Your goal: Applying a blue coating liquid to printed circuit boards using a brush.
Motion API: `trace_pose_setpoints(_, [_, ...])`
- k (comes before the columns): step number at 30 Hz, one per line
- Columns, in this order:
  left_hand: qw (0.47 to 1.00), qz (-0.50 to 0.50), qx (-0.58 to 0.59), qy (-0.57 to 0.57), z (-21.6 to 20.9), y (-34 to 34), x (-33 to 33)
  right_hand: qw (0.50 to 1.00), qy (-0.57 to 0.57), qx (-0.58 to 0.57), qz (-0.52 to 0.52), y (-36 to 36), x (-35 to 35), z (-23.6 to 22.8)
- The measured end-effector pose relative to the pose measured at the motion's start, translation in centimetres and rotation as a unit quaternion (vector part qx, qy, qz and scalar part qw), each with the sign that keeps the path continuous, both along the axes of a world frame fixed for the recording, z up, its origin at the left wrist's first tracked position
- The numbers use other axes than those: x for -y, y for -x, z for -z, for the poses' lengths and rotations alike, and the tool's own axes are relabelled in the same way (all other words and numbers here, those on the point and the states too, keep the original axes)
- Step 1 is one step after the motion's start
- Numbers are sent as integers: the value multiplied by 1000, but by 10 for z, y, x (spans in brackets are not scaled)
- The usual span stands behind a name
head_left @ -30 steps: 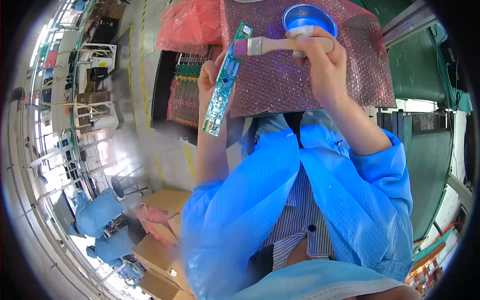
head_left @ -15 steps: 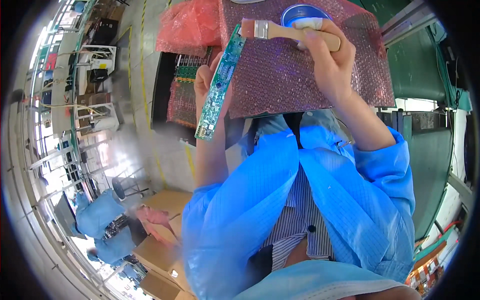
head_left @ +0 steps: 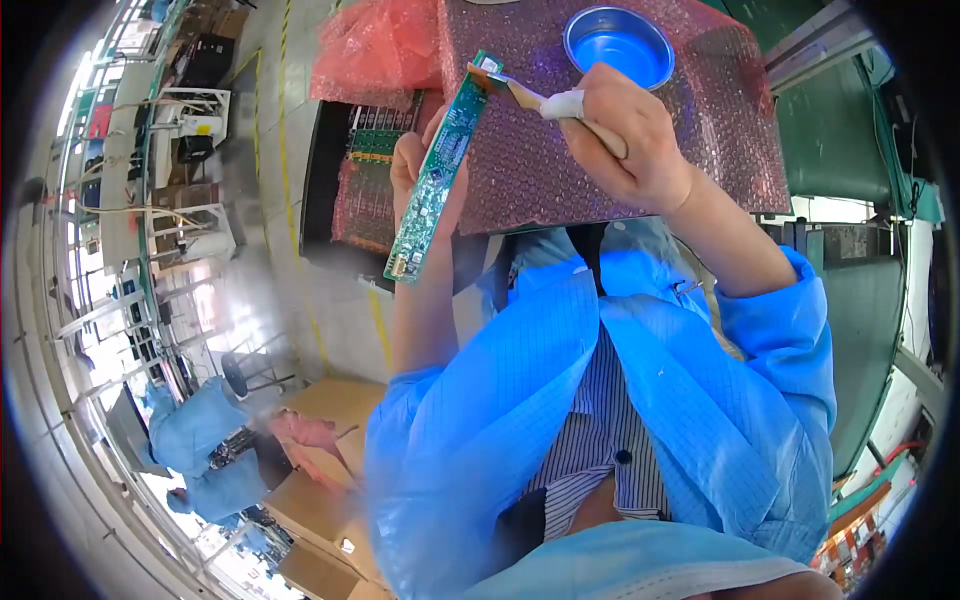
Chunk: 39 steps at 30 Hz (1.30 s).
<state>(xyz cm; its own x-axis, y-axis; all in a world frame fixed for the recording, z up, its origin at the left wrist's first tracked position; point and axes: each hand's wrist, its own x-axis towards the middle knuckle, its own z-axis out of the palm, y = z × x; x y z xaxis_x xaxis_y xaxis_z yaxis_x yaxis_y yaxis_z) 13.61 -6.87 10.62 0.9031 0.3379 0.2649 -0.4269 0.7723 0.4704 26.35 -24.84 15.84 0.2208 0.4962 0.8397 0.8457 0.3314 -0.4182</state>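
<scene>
A long, narrow green circuit board [head_left: 440, 170] stands tilted in my left hand [head_left: 409, 160], whose fingers are closed round it from behind and partly hidden by it. My right hand [head_left: 635, 135] grips the pale wooden handle of a flat paintbrush [head_left: 522, 95]. White wrapping covers one of that hand's fingertips. The brush's bristles touch the board's upper end, with the brush turned nearly edge-on. Behind my right hand, a round blue metal dish [head_left: 612, 45] rests on pink bubble wrap [head_left: 540, 170].
Crumpled pink wrap [head_left: 375, 50] lies at the far left of the work surface. Below it, a black tray [head_left: 325, 185] holds several green boards. Cardboard boxes [head_left: 345, 410] stand on the left, with people in blue coats [head_left: 200, 430] beyond. Green surfaces [head_left: 835, 130] lie to the right.
My right hand has moved toward me and left, turning the brush from flat to nearly edge-on against the board. The dish now shows almost whole. The board has shifted slightly left.
</scene>
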Motion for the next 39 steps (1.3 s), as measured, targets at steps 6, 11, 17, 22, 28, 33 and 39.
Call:
trace_pose_setpoints(6, [999,-10,-4,-38,3,3,-4,998,50,3,-38,-3,8,-1])
trace_pose_setpoints(11, [997,-22,-3,-74,1,4,-7,998,59,-4,-12,-3,15,-14])
trace_pose_setpoints(17, [999,14,32,-30,1,4,-7,998,30,14,-50,-6,2,-12])
trace_pose_setpoints(22, [1000,7,30,0,1,3,-9,995,83,-11,-56,-8,10,-12])
trace_pose_setpoints(28, [1000,6,16,3,-4,2,-5,999,50,1,-21,-6,12,-20])
trace_pose_setpoints(33, [999,20,39,2,-8,4,-4,996,70,-30,-46,-8,4,-17])
trace_pose_setpoints(39, [1000,3,22,-6,-6,4,-5,989,117,-89,-32,-3,17,-22])
